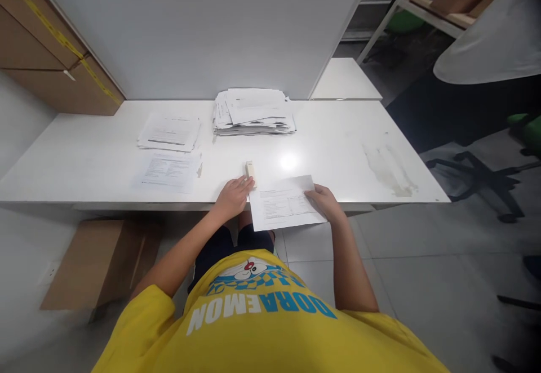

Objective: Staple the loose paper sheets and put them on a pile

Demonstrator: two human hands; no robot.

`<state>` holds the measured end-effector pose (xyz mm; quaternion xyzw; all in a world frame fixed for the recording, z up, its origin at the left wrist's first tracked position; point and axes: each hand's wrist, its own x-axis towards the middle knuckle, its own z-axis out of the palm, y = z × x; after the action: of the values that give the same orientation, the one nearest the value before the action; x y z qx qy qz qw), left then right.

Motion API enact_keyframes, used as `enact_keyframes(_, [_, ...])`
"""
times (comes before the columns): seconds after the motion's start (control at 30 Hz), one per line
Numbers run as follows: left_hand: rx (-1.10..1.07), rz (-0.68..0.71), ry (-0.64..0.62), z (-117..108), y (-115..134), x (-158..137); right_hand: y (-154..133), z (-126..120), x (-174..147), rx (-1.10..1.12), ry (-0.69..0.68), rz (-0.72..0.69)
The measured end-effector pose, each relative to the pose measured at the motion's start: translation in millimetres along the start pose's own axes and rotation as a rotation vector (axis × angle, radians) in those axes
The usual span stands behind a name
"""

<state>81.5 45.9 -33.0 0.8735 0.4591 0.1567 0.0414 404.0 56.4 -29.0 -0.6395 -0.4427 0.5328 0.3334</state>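
Note:
My left hand (234, 197) is closed over the near end of a small cream stapler (250, 168), which lies on the desk by its front edge. The stapler's near part is hidden under my fingers, beside the upper left corner of a printed sheet of paper (276, 207). My right hand (324, 201) pinches that sheet at its right edge, thumb on top. The sheet's lower part sticks out past the desk's front edge. I cannot tell whether it is one sheet or several.
On the white desk (333, 147) a thick paper stack (253, 125) stands at the back, a thinner stack (169, 132) to the left, and a printed sheet (167, 173) in front. Cardboard boxes (38, 40) stand far left, another box (93, 254) below. A grey panel (203, 29) rises behind.

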Motion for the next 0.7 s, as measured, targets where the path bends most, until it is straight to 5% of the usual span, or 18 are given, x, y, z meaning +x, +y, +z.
enact_keyframes(0.23, [-0.189, 0.018, 0.132, 5.0, -13.9, 2.8, 13.6, -38.6, -29.7, 0.174, 0.193, -0.085])
enact_keyframes(0.37, [-0.253, -0.126, 0.167, 8.1, -17.7, 2.6, -15.3, -47.5, -10.4, 0.303, 0.385, -0.255])
enact_keyframes(0.57, [-0.12, -0.158, -0.034, 5.2, -10.5, 9.7, -114.2, -6.0, 110.5, 0.158, 0.356, -0.582])
enact_keyframes(0.7, [-0.121, -0.207, -0.093, 2.4, -2.9, 9.0, -165.5, 32.4, 210.2, 0.01, 0.329, -0.639])
